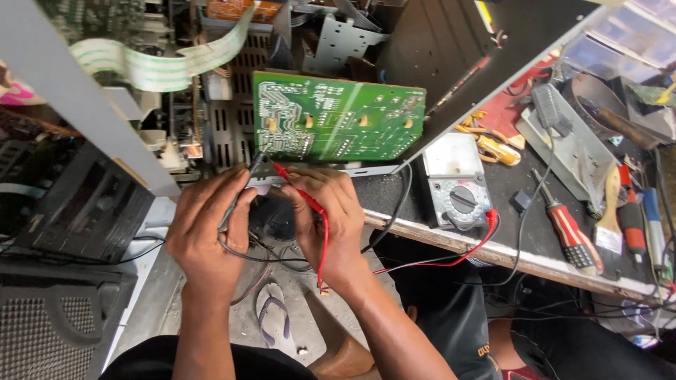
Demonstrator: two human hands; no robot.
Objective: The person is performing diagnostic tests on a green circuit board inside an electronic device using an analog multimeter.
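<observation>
two probes pinched at the lower edge of a green circuit board (338,116)

left hand (204,236) grasps the black probe (239,193), right hand (331,225) grasps the red probe (299,190), tips at the board's bottom left corner. the probes look light, stiff and slim, best held pen-like by the insulated shafts; the leads trail soft to the grey meter (458,186) on the bench.

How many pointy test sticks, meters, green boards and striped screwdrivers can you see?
Test probes: 2, the red probe in the right hand and the black probe in the left hand
Grey dial meter: 1
Green circuit board: 1
Red-and-black striped screwdriver: 1
Total: 5
</observation>
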